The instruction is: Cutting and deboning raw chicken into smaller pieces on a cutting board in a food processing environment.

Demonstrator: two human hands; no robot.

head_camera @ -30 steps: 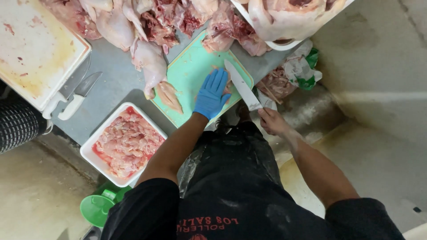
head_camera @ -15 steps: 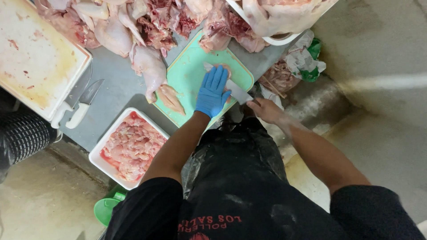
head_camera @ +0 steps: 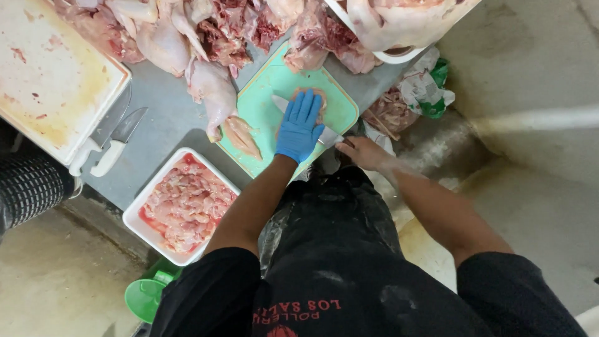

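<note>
My left hand (head_camera: 299,126), in a blue glove, lies flat with fingers spread on a piece of raw chicken (head_camera: 314,98) on the green cutting board (head_camera: 268,87). My right hand (head_camera: 362,151), bare, grips the handle of a knife (head_camera: 279,103) at the board's near edge. Its blade runs sideways under my left palm, tip showing to the left of the glove. A chicken leg piece (head_camera: 240,135) lies on the board's left side.
A white tray of cut chicken meat (head_camera: 185,204) sits at the near left. Two white-handled knives (head_camera: 118,140) lie beside a stained white board (head_camera: 53,75). Raw carcasses (head_camera: 206,31) are piled at the back, a white tub (head_camera: 399,25) at back right, a green bucket (head_camera: 146,298) below.
The knife has swung from lying along the board's right edge to flat under my left palm. My left hand shifted further onto the board and pressed down on the meat.
</note>
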